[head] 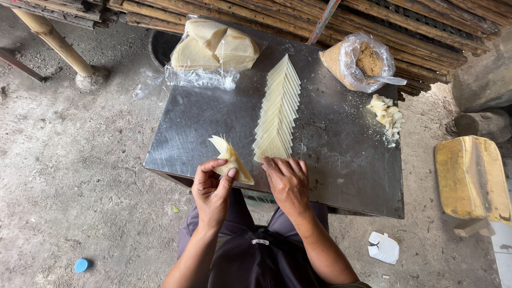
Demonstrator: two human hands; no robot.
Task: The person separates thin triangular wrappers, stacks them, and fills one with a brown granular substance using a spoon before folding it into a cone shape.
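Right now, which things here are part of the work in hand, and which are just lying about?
In use: folded wrapper in left hand; fanned wrapper row under right hand; bagged wrappers; bag of brown filling; pale chunks.

Lying about: blue cap; white plastic piece; yellow block.

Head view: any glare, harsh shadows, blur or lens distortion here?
Head view: soft, even daylight; dull sheen on the metal table, no blown glare; faint shadows under the left hand and right hand; sharp throughout; wide-angle bending toward the edges.
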